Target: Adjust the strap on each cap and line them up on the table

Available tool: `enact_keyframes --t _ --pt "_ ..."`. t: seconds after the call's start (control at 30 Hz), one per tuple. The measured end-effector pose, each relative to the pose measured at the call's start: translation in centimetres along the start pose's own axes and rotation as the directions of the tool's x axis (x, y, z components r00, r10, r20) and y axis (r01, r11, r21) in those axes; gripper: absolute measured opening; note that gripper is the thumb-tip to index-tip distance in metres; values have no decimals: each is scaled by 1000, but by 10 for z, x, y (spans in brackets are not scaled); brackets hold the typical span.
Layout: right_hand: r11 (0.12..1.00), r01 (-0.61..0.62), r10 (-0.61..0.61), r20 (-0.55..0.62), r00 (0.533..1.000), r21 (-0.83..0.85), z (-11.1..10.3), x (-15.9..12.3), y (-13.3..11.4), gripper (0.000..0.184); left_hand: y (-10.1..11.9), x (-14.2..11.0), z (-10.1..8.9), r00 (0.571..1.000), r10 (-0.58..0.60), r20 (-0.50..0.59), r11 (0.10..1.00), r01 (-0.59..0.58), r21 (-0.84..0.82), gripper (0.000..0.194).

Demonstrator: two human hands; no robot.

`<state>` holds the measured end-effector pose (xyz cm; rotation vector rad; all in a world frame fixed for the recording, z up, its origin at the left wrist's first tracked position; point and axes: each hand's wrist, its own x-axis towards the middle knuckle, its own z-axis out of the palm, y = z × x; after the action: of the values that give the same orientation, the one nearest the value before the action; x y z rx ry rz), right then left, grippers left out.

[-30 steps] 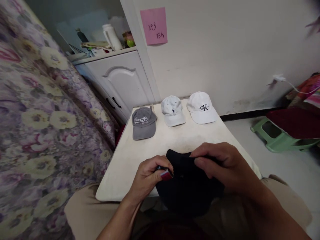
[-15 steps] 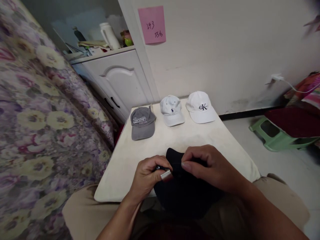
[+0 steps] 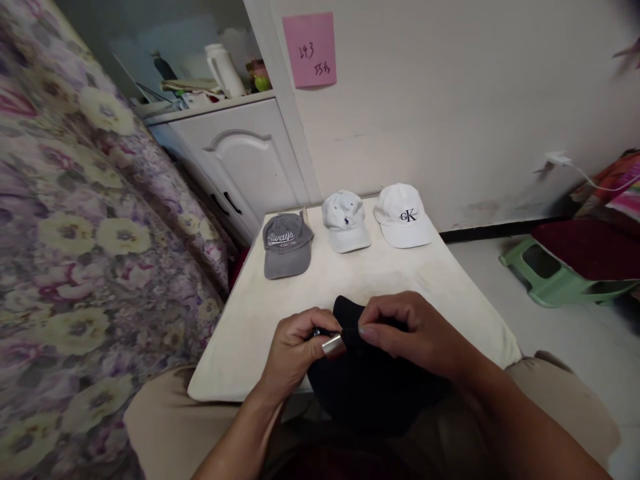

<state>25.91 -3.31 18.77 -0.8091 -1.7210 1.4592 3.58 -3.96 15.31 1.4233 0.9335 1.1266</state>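
A black cap [image 3: 370,393] lies over my lap at the front edge of the table, its lower part dark and hard to make out. My left hand [image 3: 300,343] is closed on the cap's strap, with a shiny metal buckle [image 3: 333,345] showing at the thumb tip. My right hand [image 3: 403,330] pinches thumb against forefinger at the cap's strap area, just right of the buckle. What lies between those fingertips is too small to see clearly. Farther back sit a grey cap [image 3: 287,247], a pale blue cap [image 3: 345,220] and a white cap [image 3: 403,213].
The caps rest on a cream-covered table [image 3: 240,340]. A floral curtain [image 3: 100,267] hangs on the left, beside a white cabinet [image 3: 245,160]. At the right a green stool [image 3: 540,273] stands on the floor. A pink note [image 3: 310,50] is on the wall.
My right hand has shifted slightly left, nearer the buckle. My left hand keeps its grip, and the buckle has tilted a little. The view has shifted slightly.
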Motion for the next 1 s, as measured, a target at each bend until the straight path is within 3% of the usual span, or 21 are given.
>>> enact_keyframes --t 0.43,0.73,1.0 --pt "999 -32 29 68 997 40 -2 3 5 13 -1 0 -1 1000 -17 -6 1000 18 23 21" --pt "998 -29 19 168 986 58 -8 7 9 13 3 2 1 996 -70 52 997 68 43 23" --pt "999 -31 27 162 986 25 -7 9 11 16 5 5 2 989 -121 80 991 116 70 19"
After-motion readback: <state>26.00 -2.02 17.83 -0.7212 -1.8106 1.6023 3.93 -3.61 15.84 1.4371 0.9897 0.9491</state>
